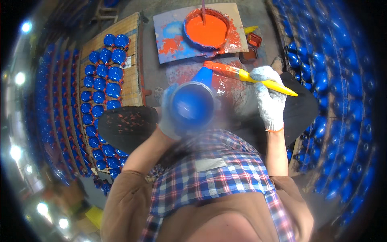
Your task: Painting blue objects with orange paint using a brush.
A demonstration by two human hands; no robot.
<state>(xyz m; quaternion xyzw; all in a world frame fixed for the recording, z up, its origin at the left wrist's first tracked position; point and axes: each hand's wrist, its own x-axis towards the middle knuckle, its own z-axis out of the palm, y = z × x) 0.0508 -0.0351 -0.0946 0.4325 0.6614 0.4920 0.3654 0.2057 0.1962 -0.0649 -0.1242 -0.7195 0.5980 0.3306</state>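
My left hand point(168, 111), in a pale glove with a bluish tint, is wrapped round a glossy blue part point(191, 105). The part has a wide round end facing me and a narrower end pointing away; its exact kind I cannot tell. In my gloved right hand point(269, 97) is a paintbrush point(246, 76) with a yellow handle, gripped between thumb and fingers. Orange paint coats its bristles, which meet the far narrow end of the blue part. Beyond my hands stands a round bucket point(186, 35) of orange paint, with a stick point(203, 15) upright in it.
Under the bucket lies a paint-splattered board point(167, 50). Small paint-stained containers point(253, 40) sit right of it. At left, a wooden rack point(135, 76) carries rows of blue parts point(113, 90) with orange-red edges. More blue parts point(320, 80) fill racks along the right.
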